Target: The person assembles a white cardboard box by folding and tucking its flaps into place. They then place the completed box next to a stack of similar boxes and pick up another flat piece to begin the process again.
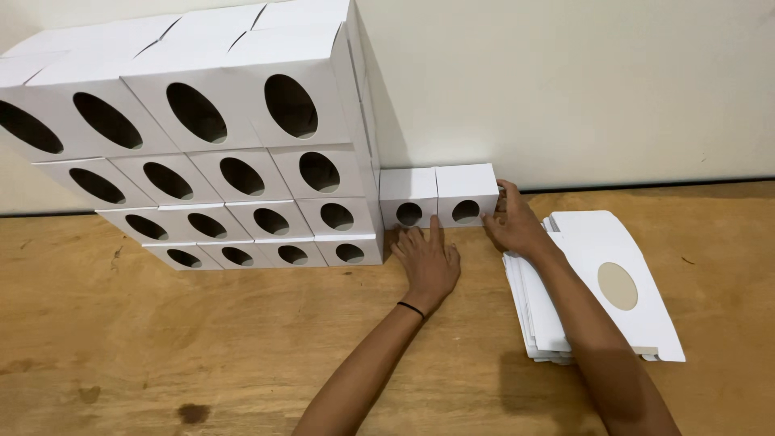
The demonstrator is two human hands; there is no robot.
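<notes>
Box stack: white window boxes piled four rows high against the wall, far left.
Left box: on the wooden floor, touching the stack's bottom corner.
Left hand: open, flat on the floor, fingertips at the front of both small boxes.
Right box: tight beside its twin, by the wall.
Right hand: fingers wrapped on that box's right side.
Flat boxes: unfolded pile, right, under the forearm.
</notes>
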